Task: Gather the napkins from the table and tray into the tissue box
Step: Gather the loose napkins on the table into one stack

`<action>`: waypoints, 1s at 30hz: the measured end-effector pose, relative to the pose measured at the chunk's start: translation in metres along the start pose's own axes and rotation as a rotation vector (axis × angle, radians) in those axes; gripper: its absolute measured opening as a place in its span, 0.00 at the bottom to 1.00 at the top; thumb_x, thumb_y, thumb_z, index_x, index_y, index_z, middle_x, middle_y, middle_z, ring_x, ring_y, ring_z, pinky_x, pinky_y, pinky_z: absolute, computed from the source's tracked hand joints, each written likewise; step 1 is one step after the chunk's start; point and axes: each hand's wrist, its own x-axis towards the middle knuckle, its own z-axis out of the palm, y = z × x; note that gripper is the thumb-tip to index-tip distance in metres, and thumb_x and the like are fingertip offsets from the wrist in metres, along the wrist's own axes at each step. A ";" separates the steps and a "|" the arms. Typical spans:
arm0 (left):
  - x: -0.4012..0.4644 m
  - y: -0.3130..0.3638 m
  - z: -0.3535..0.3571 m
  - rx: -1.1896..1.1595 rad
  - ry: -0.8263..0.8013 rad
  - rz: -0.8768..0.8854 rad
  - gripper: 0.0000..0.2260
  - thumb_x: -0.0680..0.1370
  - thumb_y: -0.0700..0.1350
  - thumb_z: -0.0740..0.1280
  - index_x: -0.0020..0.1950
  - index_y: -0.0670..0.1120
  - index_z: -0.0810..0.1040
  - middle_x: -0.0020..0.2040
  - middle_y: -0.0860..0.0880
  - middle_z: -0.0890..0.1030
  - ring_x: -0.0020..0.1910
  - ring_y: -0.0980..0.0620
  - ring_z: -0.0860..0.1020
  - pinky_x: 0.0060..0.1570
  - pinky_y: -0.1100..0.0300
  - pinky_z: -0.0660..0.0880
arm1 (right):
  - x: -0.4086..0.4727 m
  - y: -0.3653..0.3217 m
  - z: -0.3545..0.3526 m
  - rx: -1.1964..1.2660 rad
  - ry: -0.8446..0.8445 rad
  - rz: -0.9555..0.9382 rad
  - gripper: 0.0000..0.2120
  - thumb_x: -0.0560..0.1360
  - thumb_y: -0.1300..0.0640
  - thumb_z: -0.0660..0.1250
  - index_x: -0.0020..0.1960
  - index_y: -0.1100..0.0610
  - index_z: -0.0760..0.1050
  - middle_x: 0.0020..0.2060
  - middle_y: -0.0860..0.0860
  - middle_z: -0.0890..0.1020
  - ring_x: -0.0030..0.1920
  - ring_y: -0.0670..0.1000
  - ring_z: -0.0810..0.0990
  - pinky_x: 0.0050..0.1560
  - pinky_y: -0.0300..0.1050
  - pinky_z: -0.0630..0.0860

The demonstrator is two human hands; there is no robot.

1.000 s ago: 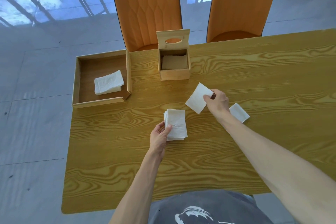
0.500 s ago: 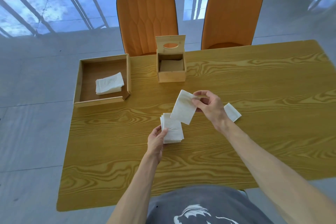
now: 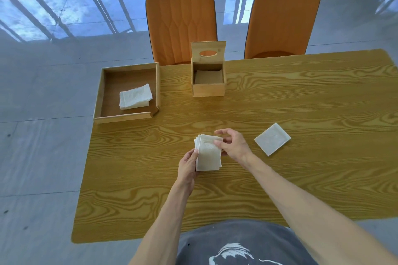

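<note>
A stack of white napkins (image 3: 208, 155) sits in the middle of the wooden table (image 3: 280, 168). My left hand (image 3: 187, 165) grips its left edge. My right hand (image 3: 233, 143) rests its fingers on the stack's top right corner. One loose napkin (image 3: 272, 139) lies flat to the right of my right hand. More folded napkins (image 3: 135, 96) lie in the wooden tray (image 3: 103, 92) at the table's far left. The wooden tissue box (image 3: 208, 90) stands behind the stack with its lid (image 3: 208, 52) raised; its inside shows a brown bottom.
Two orange chairs (image 3: 182, 21) (image 3: 284, 13) stand at the far side of the table. The tray overhangs the table's left edge. Grey tiled floor surrounds the table.
My right hand carried the single napkin left and down and laid it on the stack held by my left hand. The loose napkin on the right is now uncovered.
</note>
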 end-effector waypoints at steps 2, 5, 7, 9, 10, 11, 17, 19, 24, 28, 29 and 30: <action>0.001 -0.002 -0.001 -0.012 -0.018 0.008 0.16 0.81 0.48 0.66 0.65 0.41 0.77 0.60 0.39 0.83 0.55 0.43 0.81 0.56 0.45 0.77 | 0.005 0.006 0.001 -0.027 0.039 0.007 0.13 0.76 0.60 0.72 0.60 0.54 0.76 0.49 0.57 0.85 0.49 0.55 0.85 0.44 0.50 0.85; 0.002 -0.002 -0.002 -0.024 -0.040 0.010 0.16 0.79 0.48 0.70 0.63 0.41 0.78 0.56 0.41 0.84 0.52 0.45 0.82 0.57 0.46 0.77 | 0.010 0.011 0.003 -0.128 0.077 -0.010 0.12 0.75 0.57 0.72 0.58 0.51 0.77 0.49 0.53 0.85 0.50 0.51 0.84 0.49 0.51 0.84; 0.004 -0.004 -0.003 -0.014 -0.054 0.010 0.17 0.76 0.45 0.73 0.63 0.42 0.77 0.55 0.42 0.85 0.52 0.45 0.83 0.58 0.47 0.77 | 0.012 0.011 0.004 -0.190 0.092 -0.031 0.13 0.75 0.57 0.72 0.58 0.52 0.78 0.51 0.50 0.84 0.50 0.48 0.83 0.51 0.47 0.82; 0.005 -0.004 -0.003 0.003 -0.065 0.016 0.18 0.74 0.43 0.75 0.62 0.42 0.77 0.55 0.41 0.85 0.53 0.45 0.83 0.58 0.49 0.78 | 0.014 0.009 0.005 -0.248 0.091 -0.048 0.14 0.75 0.59 0.72 0.60 0.54 0.78 0.54 0.50 0.83 0.52 0.47 0.82 0.52 0.43 0.80; 0.005 -0.004 -0.002 0.010 -0.064 0.020 0.17 0.74 0.42 0.75 0.62 0.43 0.77 0.55 0.42 0.85 0.52 0.45 0.83 0.56 0.50 0.79 | 0.015 0.010 0.005 -0.279 0.089 -0.059 0.15 0.74 0.60 0.72 0.60 0.54 0.78 0.55 0.50 0.83 0.53 0.48 0.81 0.53 0.43 0.79; 0.006 -0.004 -0.002 0.016 -0.059 0.025 0.16 0.74 0.41 0.75 0.60 0.44 0.77 0.54 0.43 0.85 0.51 0.46 0.84 0.55 0.52 0.79 | 0.016 0.009 0.006 -0.308 0.089 -0.063 0.15 0.74 0.60 0.73 0.60 0.54 0.78 0.56 0.50 0.83 0.54 0.48 0.81 0.55 0.45 0.79; 0.010 -0.005 -0.001 0.027 -0.033 0.026 0.15 0.74 0.42 0.75 0.59 0.45 0.77 0.54 0.43 0.86 0.53 0.46 0.84 0.54 0.53 0.79 | 0.016 0.010 -0.002 -0.391 0.140 -0.086 0.16 0.73 0.60 0.74 0.60 0.55 0.78 0.51 0.49 0.82 0.49 0.48 0.82 0.55 0.49 0.80; 0.012 -0.004 0.000 0.037 -0.032 0.028 0.14 0.74 0.42 0.75 0.58 0.46 0.78 0.54 0.43 0.86 0.54 0.45 0.84 0.57 0.51 0.79 | 0.015 0.009 -0.009 -0.419 0.184 -0.094 0.16 0.74 0.59 0.73 0.60 0.55 0.78 0.52 0.49 0.82 0.47 0.48 0.81 0.53 0.47 0.80; 0.013 -0.002 0.004 0.036 -0.040 0.021 0.15 0.74 0.41 0.75 0.59 0.45 0.77 0.54 0.44 0.85 0.54 0.45 0.84 0.59 0.49 0.78 | 0.011 0.015 -0.047 -0.510 0.395 -0.062 0.13 0.77 0.58 0.70 0.61 0.55 0.77 0.53 0.51 0.82 0.48 0.50 0.81 0.47 0.46 0.79; 0.011 -0.004 0.015 0.045 -0.070 0.015 0.17 0.74 0.41 0.75 0.62 0.44 0.77 0.54 0.44 0.85 0.55 0.45 0.84 0.59 0.48 0.78 | 0.005 0.026 -0.086 -0.574 0.541 0.047 0.13 0.79 0.57 0.66 0.63 0.56 0.76 0.57 0.53 0.80 0.53 0.55 0.81 0.46 0.45 0.73; 0.011 -0.005 0.019 0.049 -0.078 0.013 0.18 0.74 0.41 0.75 0.62 0.44 0.77 0.54 0.44 0.85 0.55 0.45 0.84 0.59 0.48 0.78 | 0.004 0.028 -0.093 -0.582 0.565 0.076 0.14 0.79 0.57 0.66 0.64 0.56 0.76 0.58 0.54 0.79 0.55 0.56 0.80 0.46 0.45 0.71; 0.010 -0.005 0.023 0.052 -0.086 0.009 0.19 0.74 0.42 0.75 0.63 0.44 0.76 0.54 0.44 0.85 0.55 0.45 0.84 0.60 0.47 0.78 | 0.003 0.030 -0.100 -0.590 0.586 0.099 0.14 0.79 0.57 0.66 0.64 0.56 0.76 0.59 0.56 0.78 0.56 0.57 0.79 0.47 0.45 0.71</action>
